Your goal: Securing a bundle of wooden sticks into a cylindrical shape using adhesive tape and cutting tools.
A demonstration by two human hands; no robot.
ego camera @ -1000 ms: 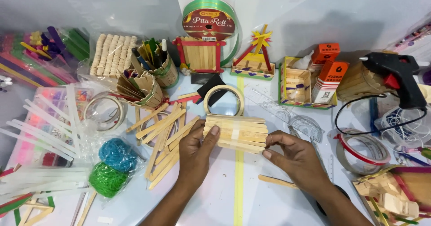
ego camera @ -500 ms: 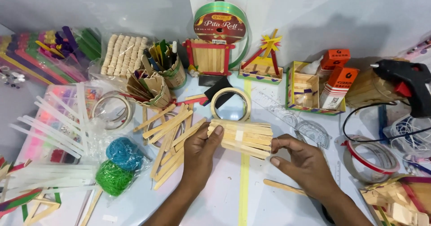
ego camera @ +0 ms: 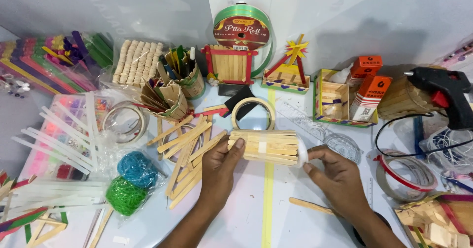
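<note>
A flat panel of wooden craft sticks laid side by side is held just above the table. My left hand grips its left end with the thumb on top. My right hand pinches its right end, where something small and white shows at the fingertips. A roll of clear tape lies right behind the panel. Loose wooden sticks are scattered to the left of my left hand, and one single stick lies below my right hand.
A black glue gun and its cable lie at the right, next to a red-edged tape roll. Blue and green thread balls, white straws, stick holders, a green ribbon reel and small stick models surround the work spot.
The view has shifted slightly. Both hands keep hold of the stick panel, and my right hand has moved from the panel's lower edge to pinch its right end.
</note>
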